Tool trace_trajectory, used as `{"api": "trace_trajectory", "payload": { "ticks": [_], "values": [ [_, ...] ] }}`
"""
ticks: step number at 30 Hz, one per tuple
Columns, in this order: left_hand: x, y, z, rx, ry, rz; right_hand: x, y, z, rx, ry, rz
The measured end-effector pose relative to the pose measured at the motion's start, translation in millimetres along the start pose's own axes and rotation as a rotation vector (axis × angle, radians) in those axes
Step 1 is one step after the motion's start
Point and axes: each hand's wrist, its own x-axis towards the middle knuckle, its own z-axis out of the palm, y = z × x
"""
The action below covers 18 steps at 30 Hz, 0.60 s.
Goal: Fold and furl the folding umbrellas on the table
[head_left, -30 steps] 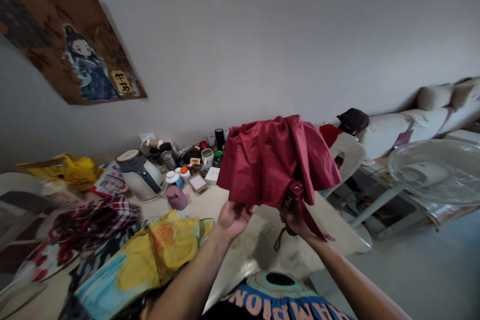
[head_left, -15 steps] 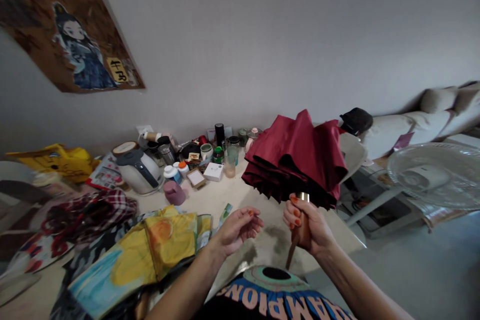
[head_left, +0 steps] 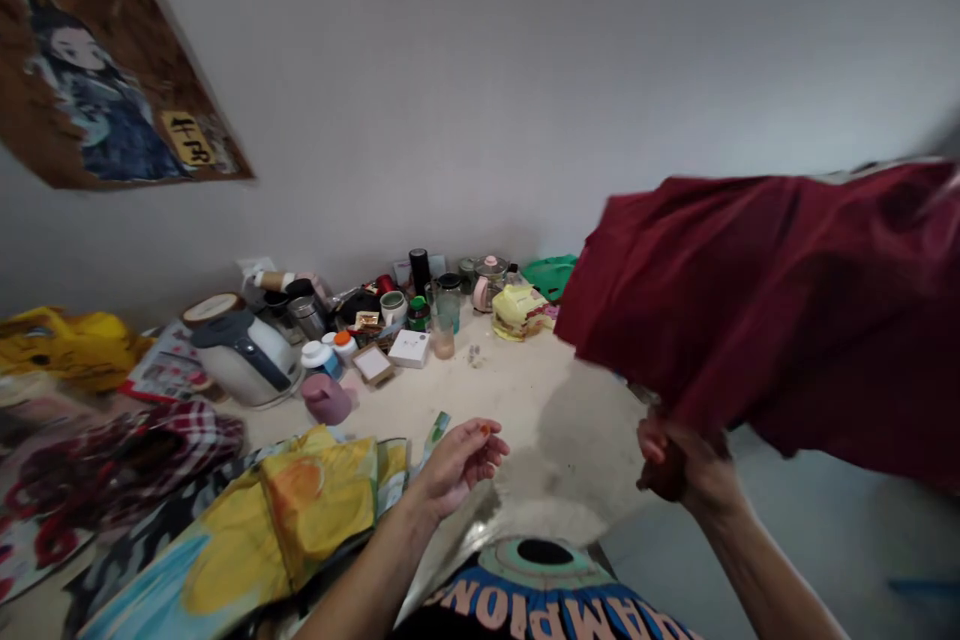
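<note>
Beyond a shirt (head_left: 566,600) reading "AMPION", right hand (head_left: 701,470), fingers (head_left: 654,440) round umbrella handle (head_left: 669,480), maroon canopy (head_left: 750,310); left hand (head_left: 456,468), fingers (head_left: 491,458) loosely parted

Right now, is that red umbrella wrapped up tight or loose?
Loose: the red umbrella flares broadly above the right hand and reaches the picture's right edge. I cannot tell whether it is fully open.

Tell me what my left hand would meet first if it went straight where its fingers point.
Probably the dark red umbrella, after crossing above the pale tabletop; depth is unclear, so your left hand might pass beneath it.
</note>
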Motion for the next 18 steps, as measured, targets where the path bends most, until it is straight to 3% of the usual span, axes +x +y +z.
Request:
{"api": "trace_trajectory", "payload": {
  "ticks": [4, 11, 15, 18],
  "values": [
    [7, -13, -1.7, -0.001, -0.037, -0.047, -13, -11, -6, 0.35, 0.06, -0.16],
    [17, -34, 11.7, 0.007, -0.111, -0.2, -56, -8, -50, 0.383, 0.351, -0.186],
    [23, -46, 29.2, 0.032, -0.209, -0.282, -92, -17, -69, 0.452, 0.378, -0.215],
    [25, -57, 41.2, 0.054, -0.278, -0.349, -119, -19, -71, 0.489, 0.381, -0.238]
  ]
}}
